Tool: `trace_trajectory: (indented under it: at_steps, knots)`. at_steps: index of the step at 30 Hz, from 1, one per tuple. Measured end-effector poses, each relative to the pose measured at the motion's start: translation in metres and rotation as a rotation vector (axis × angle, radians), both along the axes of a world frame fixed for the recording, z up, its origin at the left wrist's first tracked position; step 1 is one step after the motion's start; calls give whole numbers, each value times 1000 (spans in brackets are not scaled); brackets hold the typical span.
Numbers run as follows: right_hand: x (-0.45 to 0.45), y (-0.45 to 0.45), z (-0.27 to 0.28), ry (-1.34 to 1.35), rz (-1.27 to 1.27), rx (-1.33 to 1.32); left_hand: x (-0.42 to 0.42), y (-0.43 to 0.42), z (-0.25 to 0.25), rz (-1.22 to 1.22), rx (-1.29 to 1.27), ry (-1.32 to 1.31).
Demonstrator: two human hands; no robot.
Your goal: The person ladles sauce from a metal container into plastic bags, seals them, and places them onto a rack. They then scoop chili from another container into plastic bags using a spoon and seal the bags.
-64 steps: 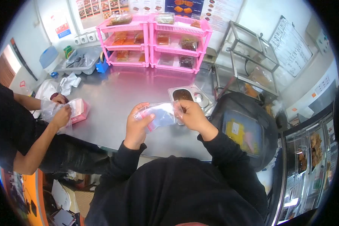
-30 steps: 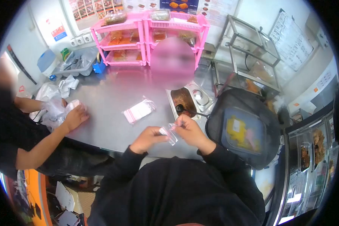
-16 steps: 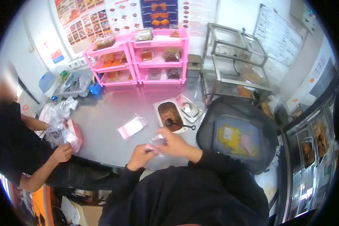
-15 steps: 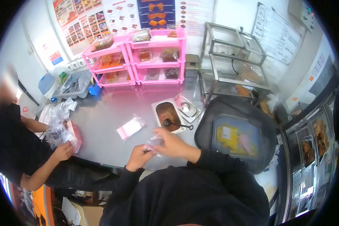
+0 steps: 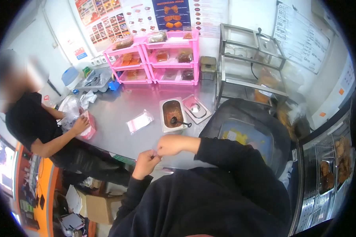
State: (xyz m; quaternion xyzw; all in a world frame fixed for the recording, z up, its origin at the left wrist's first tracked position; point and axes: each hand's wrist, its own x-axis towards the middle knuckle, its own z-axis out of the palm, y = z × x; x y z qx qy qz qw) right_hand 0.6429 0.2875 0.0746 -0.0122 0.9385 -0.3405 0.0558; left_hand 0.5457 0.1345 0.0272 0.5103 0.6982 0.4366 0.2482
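My left hand is pinched closed near the counter's front edge, on a small clear plastic bag of which only a bit shows. Touching it from the right, my right hand is also closed on the bag, its fingertips mostly hidden. Behind my hands a metal container holds brown sauce and a black ladle. Its metal lid lies against its right side. Left of the container, a pack of clear bags lies flat on the metal counter.
A co-worker stands at the left, hands on a pink box and plastic bags. Pink racks with packets stand at the back. On the right are a black bag with a lidded tub and a metal-framed glass case.
The view has shifted, showing more at the left. My right hand has curled and turned in against my left hand. The co-worker's hand has moved onto the pink box.
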Motion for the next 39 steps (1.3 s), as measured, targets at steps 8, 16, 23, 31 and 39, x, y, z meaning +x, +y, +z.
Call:
trace_trajectory:
  at_steps: [8, 16, 23, 31, 39]
  knots:
    - [-3, -34, -43, -196, 223, -453, 46, -51, 6, 84, -99, -197]
    - [-7, -72, -48, 57, 85, -105, 63, -74, -25, 464, 86, -205]
    - [0, -67, -54, 22, -65, -39, 73, -58, -24, 482, 74, 442]
    - [3, -41, -43, 35, -215, 31, 42, -30, -30, 537, -30, 647]
    - [31, -39, -37, 475, 161, 181, 46, -38, -19, 428, -125, -70]
